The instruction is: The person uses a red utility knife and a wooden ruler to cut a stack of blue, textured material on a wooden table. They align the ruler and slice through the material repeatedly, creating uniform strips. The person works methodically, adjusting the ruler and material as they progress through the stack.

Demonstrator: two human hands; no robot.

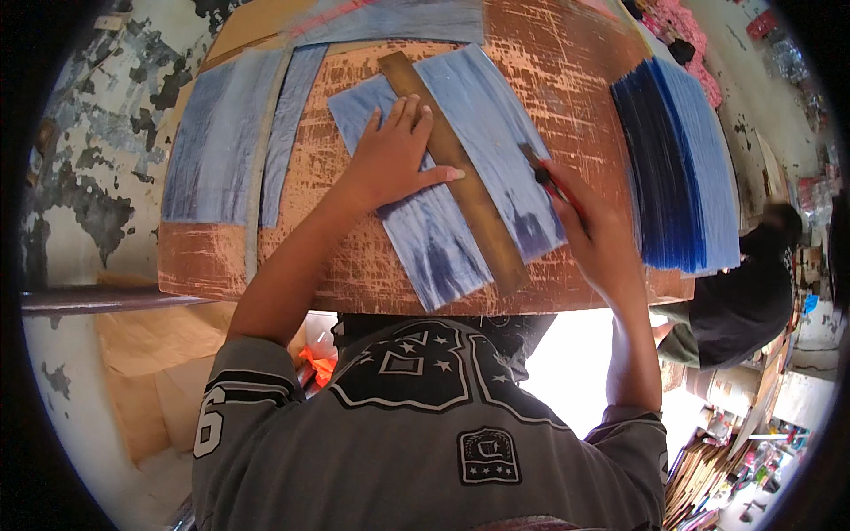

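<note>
A streaky blue-and-white sheet [505,150] lies slanted on the worn, scratched brown tabletop [354,270]. Across its length runs a flat brown straightedge [478,208]; whether the sheet is one piece beneath it is hidden. My left hand [394,159] is open, its fingers spread over the sheet's left part and the straightedge, with the thumb reaching onto the straightedge. In my right hand [589,221], closed at the sheet's right edge, is a slim red-handled cutter [553,188] with a dark head over the sheet. Its tip is too small to make out.
A tall stack of blue sheets [677,168] stands at the table's right. More blue sheets [212,133] lie at the left, under a long thin grey strip [266,133]. Another sheet [390,22] is at the far edge. A person in black [744,301] sits at the right.
</note>
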